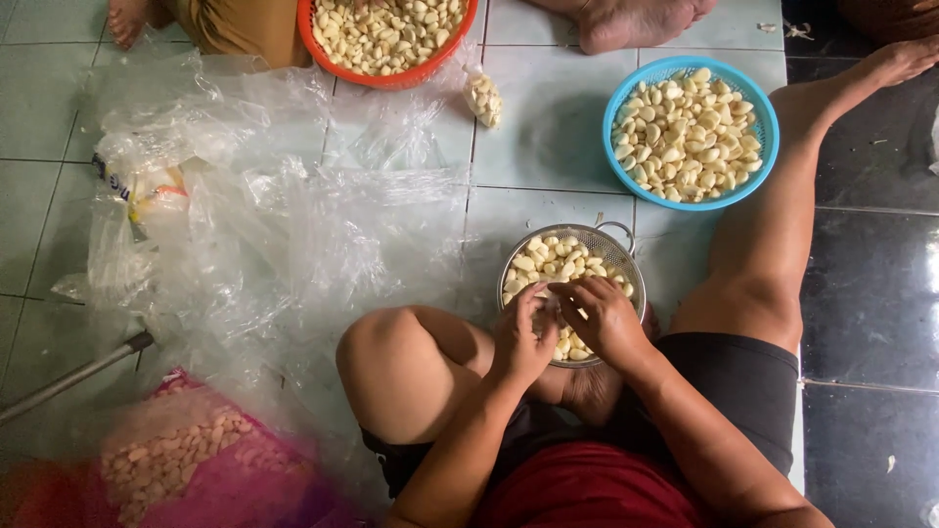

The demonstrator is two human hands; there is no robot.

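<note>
Metal strainer (618, 256) of peeled garlic (553, 260) sits under both hands: left hand (521, 337) and right hand (601, 315) together, pinching one clove (554, 311)

We sat on a floor (548, 127) of pale green tiles with thin dark grout lines. To our right the tiling changed to glossy black tiles (871, 293), which caught a soft sheen of daylight and a few pale scraps. The light was even and gentle, without hard shadows. A wide spread of crumpled clear plastic sheeting (264, 244) lay over the pale tiles on our left, and a grey metal rod (73, 376) slanted across the floor near its lower edge. We could see no wall, window or furniture.
</note>
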